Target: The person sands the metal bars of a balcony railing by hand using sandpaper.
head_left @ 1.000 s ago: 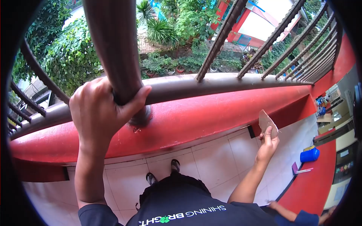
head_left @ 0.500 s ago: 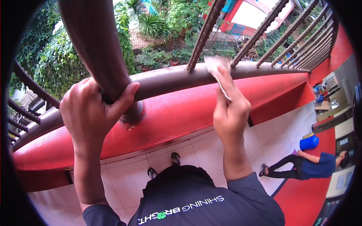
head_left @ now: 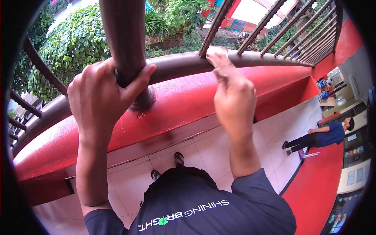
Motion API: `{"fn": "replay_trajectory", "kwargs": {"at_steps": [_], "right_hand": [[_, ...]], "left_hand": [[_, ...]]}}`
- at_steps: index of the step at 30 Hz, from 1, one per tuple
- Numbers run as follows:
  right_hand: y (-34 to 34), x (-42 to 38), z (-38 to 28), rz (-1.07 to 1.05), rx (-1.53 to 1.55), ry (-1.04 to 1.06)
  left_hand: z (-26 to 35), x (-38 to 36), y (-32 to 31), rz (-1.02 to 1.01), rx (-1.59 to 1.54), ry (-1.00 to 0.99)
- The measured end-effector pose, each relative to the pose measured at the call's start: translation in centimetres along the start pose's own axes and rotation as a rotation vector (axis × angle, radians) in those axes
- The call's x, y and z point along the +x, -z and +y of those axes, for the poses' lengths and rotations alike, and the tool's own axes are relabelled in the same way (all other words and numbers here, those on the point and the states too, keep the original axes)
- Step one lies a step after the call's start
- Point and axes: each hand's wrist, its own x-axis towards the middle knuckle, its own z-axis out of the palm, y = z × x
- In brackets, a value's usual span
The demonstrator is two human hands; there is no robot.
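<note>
My left hand (head_left: 98,98) is wrapped round the brown metal railing where the thick upright post (head_left: 127,35) meets the horizontal rail (head_left: 178,66), its thumb against the post. Farther right, my right hand (head_left: 233,94) pinches a pale, thin sheet (head_left: 217,51) against the top of the same rail, between two twisted bars. The sheet is mostly hidden by the fingers and slightly blurred, so its material cannot be told. Just below the rail runs a glossy red ledge (head_left: 188,98).
Twisted bars (head_left: 264,25) slant along the right of the railing, with green plants (head_left: 78,43) beyond. My feet stand on pale floor tiles (head_left: 211,154). At the right, another person (head_left: 331,133) in a blue shirt stands near a red floor strip (head_left: 313,172).
My right hand has moved left along the rail with the sheet, nearer the twisted bar. The left hand keeps its grip on the railing. The other person has changed posture, and the view has shifted.
</note>
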Motion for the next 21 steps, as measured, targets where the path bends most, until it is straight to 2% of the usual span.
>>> {"fn": "replay_trajectory", "kwargs": {"at_steps": [3,4,5,7,9,10,11,13,14,15,17,18,21], "right_hand": [[1.4,3.0,1.2,-0.098,0.032,-0.267],[0.8,2.5,1.3,0.007,-0.059,-0.113],[0.8,1.1,0.3,-0.016,-0.142,-0.121],[0.2,-0.4,-0.3,0.029,-0.02,0.023],[1.0,2.1,1.0,-0.034,0.044,-0.086],[1.0,3.4,2.0,-0.073,-0.002,-0.226],[1.0,2.9,1.9,-0.071,-0.008,-0.231],[0.7,2.7,0.6,-0.015,-0.085,-0.083],[1.7,3.5,0.0,-0.162,-0.103,-0.286],[2.1,4.6,0.4,-0.162,-0.1,-0.284],[2.3,7.6,2.0,-0.387,-0.031,-0.234],[2.0,8.3,2.3,-0.398,-0.106,-0.141],[2.5,8.7,-0.8,-0.513,-0.228,-0.181]], "left_hand": [[0.0,-0.1,0.2,-0.032,0.002,-0.001],[0.0,-0.1,0.3,-0.033,-0.005,-0.002],[0.0,0.1,0.3,-0.025,-0.009,-0.001],[-0.2,0.2,0.3,-0.016,-0.013,-0.006],[-0.2,-0.2,0.3,-0.026,-0.02,-0.004],[-0.2,0.0,0.4,-0.045,-0.029,0.009],[-0.1,0.1,0.4,-0.063,-0.038,0.019],[-0.2,0.1,0.3,-0.039,-0.018,0.005],[-0.3,0.0,0.2,-0.024,0.006,-0.013],[-0.3,0.0,0.2,-0.024,0.009,-0.012],[-0.2,0.0,0.2,-0.007,0.011,-0.023],[-0.2,-0.1,0.2,-0.013,0.01,-0.023],[-0.3,0.0,0.2,-0.01,0.012,-0.021]]}}
